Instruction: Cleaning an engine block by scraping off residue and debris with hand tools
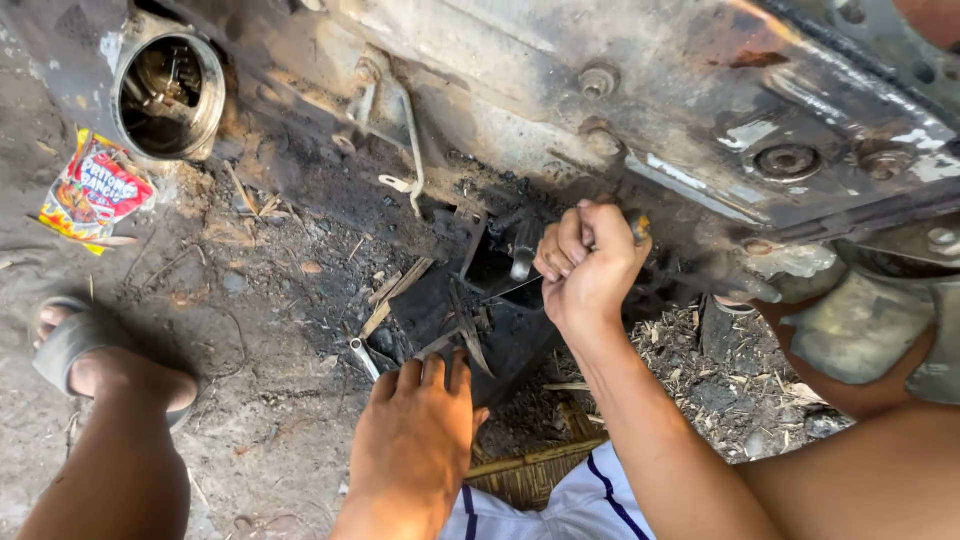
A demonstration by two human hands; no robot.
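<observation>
A large greasy engine block (620,110) lies across the top of the view over dirt ground. My right hand (590,265) is clenched around a tool with a yellow-tipped handle (638,226), its thin shaft reaching left into a dark recess under the block. My left hand (415,430) rests palm down with fingers spread on a black oily metal part (440,310) below that recess. Thin metal strips (468,335) stick up just beyond my left fingertips. What the tool's tip touches is hidden in the dark gap.
A round open port (170,95) sits at the block's left end. A colourful snack wrapper (95,190) lies on the dirt. A small wrench (363,357) rests left of my left hand. My sandalled foot (85,350) is at left, a woven stool edge (530,470) beneath me.
</observation>
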